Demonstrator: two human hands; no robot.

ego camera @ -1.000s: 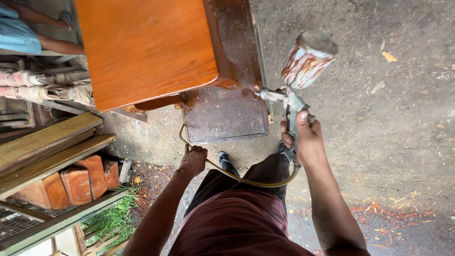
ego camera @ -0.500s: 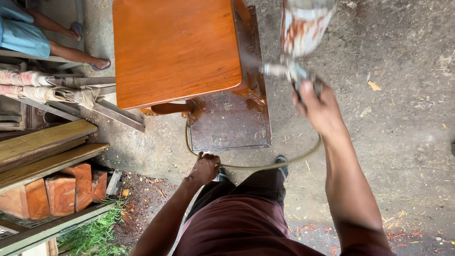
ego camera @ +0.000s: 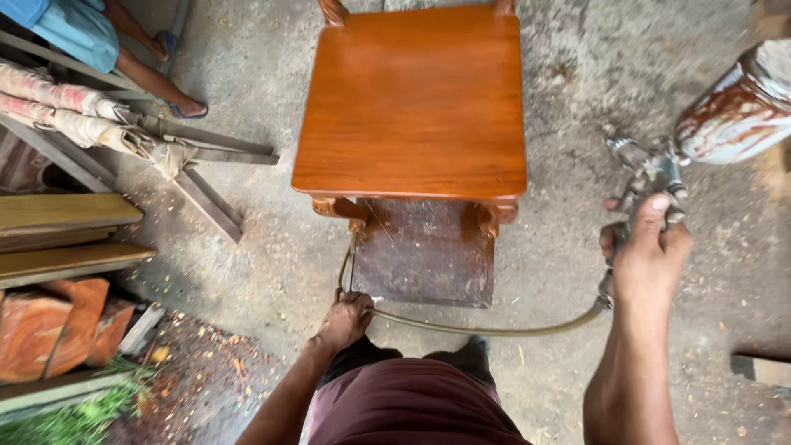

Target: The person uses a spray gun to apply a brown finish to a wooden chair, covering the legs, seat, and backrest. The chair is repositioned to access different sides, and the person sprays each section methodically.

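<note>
A: So, what lies at nine o'clock?

B: Rough planks (ego camera: pixel 66 235) and reddish bricks (ego camera: pixel 49 325), with a folded wooden frame (ego camera: pixel 189 169) wrapped in cloth. Another person's foot in a sandal (ego camera: pixel 185 107) stands at eleven o'clock.

A: And the middle?

B: A small wooden table (ego camera: pixel 412 103) with a smooth, glossy orange top and straight edges stands on a dark rusty metal plate (ego camera: pixel 424 255). The left hand (ego camera: pixel 346 317) is closed around a thin olive hose (ego camera: pixel 486 328), just beside the plate's lower left corner.

A: At three o'clock?

B: The right hand (ego camera: pixel 651 255) is wrapped around the handle of a metal spray gun (ego camera: pixel 651 173), thumb up. Its round cup (ego camera: pixel 737 103) is stained brown and white. The gun is apart from the table's right edge, and open gritty concrete floor (ego camera: pixel 568 247) lies between them.
</note>
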